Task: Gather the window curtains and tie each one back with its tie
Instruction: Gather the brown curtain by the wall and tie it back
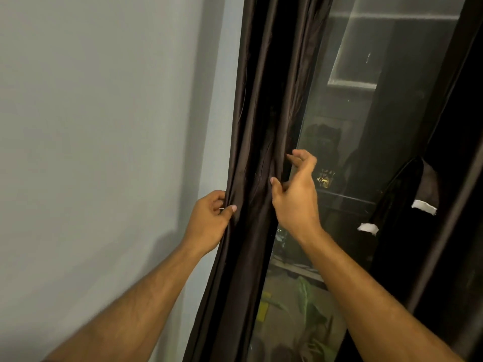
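A dark brown curtain [264, 100] hangs gathered in folds along the window's left side. My left hand [209, 220] grips its left edge, with thumb and fingers curled round the fabric. My right hand [295, 194] is at the curtain's right edge, its fingers curled and its thumb against the fabric; whether it pinches a fold is unclear. At the right a dark tie [402, 194] with white ends hangs in front of the second curtain [449, 178]. Neither hand touches the tie.
A pale wall [104, 126] fills the left half. Window glass [360, 113] between the curtains shows a dark outside with shelves, lights and green plants below.
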A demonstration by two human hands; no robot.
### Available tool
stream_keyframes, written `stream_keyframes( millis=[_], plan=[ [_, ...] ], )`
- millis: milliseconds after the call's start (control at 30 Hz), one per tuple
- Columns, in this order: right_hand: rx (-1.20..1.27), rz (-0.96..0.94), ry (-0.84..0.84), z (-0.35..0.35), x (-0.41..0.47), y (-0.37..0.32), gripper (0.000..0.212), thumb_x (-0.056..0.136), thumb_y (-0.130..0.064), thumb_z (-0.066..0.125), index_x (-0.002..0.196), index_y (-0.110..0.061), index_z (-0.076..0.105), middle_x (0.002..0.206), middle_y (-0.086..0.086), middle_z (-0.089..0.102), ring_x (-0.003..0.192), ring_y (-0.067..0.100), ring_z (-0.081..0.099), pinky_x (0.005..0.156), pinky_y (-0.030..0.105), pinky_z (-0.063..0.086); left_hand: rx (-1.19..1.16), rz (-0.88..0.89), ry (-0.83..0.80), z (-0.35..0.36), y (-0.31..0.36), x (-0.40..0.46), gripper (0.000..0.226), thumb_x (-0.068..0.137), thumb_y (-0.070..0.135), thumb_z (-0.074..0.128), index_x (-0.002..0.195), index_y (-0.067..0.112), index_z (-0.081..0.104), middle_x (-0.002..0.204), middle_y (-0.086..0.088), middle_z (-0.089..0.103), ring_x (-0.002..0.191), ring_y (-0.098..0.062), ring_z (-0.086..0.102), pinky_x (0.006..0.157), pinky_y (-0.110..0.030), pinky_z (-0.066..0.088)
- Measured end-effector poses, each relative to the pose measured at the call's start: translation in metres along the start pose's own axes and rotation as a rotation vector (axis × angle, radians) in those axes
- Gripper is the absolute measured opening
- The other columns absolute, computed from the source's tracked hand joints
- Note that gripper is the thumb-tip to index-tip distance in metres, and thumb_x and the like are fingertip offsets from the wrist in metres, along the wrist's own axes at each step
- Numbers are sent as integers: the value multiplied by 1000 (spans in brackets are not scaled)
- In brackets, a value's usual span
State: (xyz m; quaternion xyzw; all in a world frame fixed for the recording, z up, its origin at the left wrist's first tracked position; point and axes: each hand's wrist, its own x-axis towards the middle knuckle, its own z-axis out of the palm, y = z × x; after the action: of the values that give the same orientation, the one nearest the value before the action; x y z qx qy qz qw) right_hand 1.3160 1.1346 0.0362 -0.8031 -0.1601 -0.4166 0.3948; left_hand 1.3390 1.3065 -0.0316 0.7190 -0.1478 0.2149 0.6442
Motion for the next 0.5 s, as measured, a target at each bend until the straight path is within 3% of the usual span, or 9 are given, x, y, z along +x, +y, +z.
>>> stream_keyframes(
  millis=[67, 133, 167, 233, 333, 500],
  plan=[
    [-357, -220, 154, 5, -28, 8, 41, 91, -7, 71, 125, -16, 50, 139, 5, 46, 113, 24, 57, 86, 41, 55, -25, 2, 11, 2, -4, -9, 19, 105, 13, 56, 109, 20, 74, 85, 11, 78, 67, 0, 69, 63, -12, 52],
    [-466, -355, 170, 18, -53, 8, 20, 89, -14, 73, 107, -14, 63, 114, 5, 57, 95, 21, 56, 76, 40, 50, -38, -24, -8, 3, -6, -14, 27, 108, 18, 49, 108, 22, 76, 89, 3, 79, 80, -15, 74, 77, -30, 62],
    [-433, -310, 96, 26, -61, 5, 17, 93, -22, 72, 107, -16, 64, 106, 2, 60, 87, 18, 57, 71, 39, 50, -47, -42, -30, 3, -6, -14, 29, 109, 20, 47, 108, 21, 76, 92, -5, 78, 89, -29, 74, 85, -43, 62],
    [-341, -67, -56, 42, -66, 0, 37, 98, -47, 63, 125, -21, 60, 111, -5, 65, 88, 14, 65, 72, 31, 50, -58, -62, -66, 4, -9, -13, 32, 109, 18, 46, 99, 19, 77, 91, -19, 73, 95, -44, 68, 89, -56, 59],
    [-261, 163, -81, 55, -52, 0, 53, 96, -57, 59, 138, -24, 51, 121, -9, 68, 100, 14, 69, 80, 31, 52, -122, -69, -94, 9, -10, -10, 28, 108, 15, 50, 99, 15, 77, 87, -11, 77, 89, -30, 75, 87, -47, 63],
    [2, 292, -47, 59, -36, 16, 33, 100, -35, 65, 128, -18, 63, 101, -11, 71, 88, 7, 70, 79, 30, 60, -194, -84, -115, 19, -10, -3, 19, 104, 17, 59, 112, 20, 76, 97, 2, 81, 93, -14, 77, 81, -34, 63]
  ],
)
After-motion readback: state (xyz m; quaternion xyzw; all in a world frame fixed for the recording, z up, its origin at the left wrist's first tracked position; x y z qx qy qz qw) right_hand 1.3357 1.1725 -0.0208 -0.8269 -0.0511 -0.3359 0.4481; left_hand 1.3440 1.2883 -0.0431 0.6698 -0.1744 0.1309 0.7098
